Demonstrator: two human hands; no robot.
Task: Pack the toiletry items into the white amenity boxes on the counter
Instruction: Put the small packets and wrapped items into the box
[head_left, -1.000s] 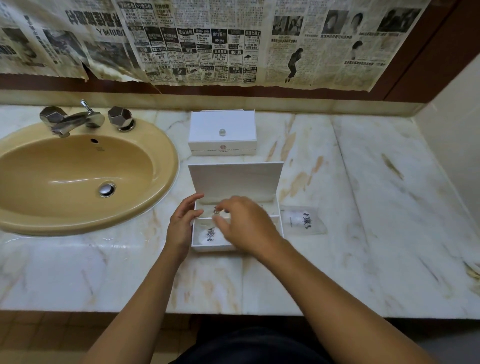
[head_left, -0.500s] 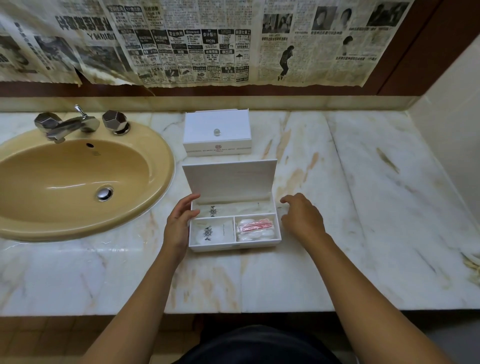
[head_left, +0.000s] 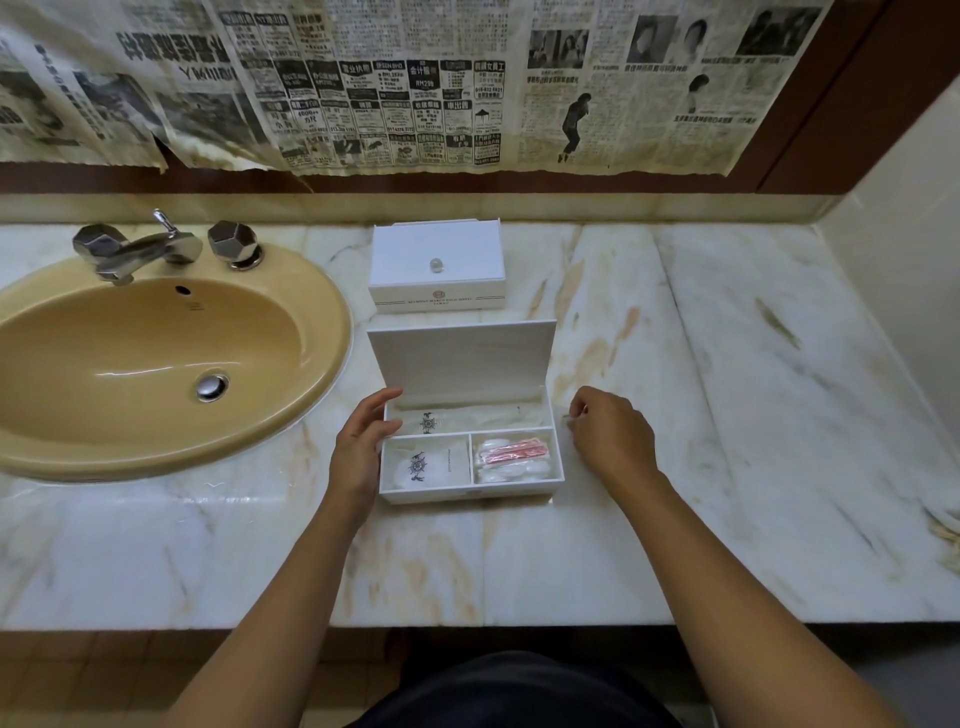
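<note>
Gone from the marble beside the open box (head_left: 470, 457) is the clear packet that lay to its right a second ago, and the right hand (head_left: 610, 434), withdrawn from over the compartments, is now held just right of the box with its fingers curled; something thin and pale may be pinched at the fingertips (head_left: 574, 418), but that cannot be told for certain. The left hand (head_left: 361, 441) is kept against the box's left wall, fingers straight and slightly apart, steadying it.

Progress is judged as well along. All three compartments of the open box are seen filled: a flat sachet (head_left: 439, 421) with a dark crest lies in the long rear compartment, a white crested pouch (head_left: 421, 465) in the front-left one, and a pink-and-white wrapped bundle (head_left: 511, 457) in the front-right one. The lid is stood upright and has yet to be closed. Behind the open box, the second amenity box (head_left: 436, 270) is already shut, its small round knob on top.

Writing: a round emblem and fine lettering are printed on the shut box's front, too small to be read. On the newspaper (head_left: 415, 88) above the boxes, "RM299" can be made out among Chinese text.
</note>
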